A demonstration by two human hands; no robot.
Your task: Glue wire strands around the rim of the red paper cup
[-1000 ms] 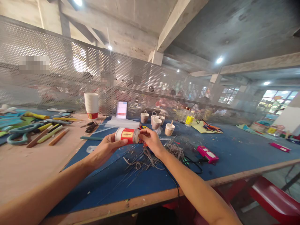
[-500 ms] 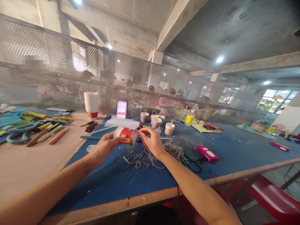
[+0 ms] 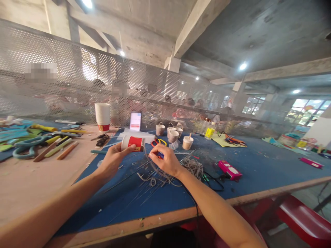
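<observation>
Paper cup, red-banded white, lies sideways near mid-frame, left hand closed round it (presumably angling its end toward the right hand, whose bent fingers sit by thin grey cord, grip unclear).

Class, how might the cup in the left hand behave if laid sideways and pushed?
The cup would probably roll, given its round wall. It looks like paper, so it is likely light and might dent if squeezed.

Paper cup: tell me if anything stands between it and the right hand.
A grey cord curves through the gap between the paper cup, in the left hand, and the right hand. Nothing else visible intervenes.
</observation>
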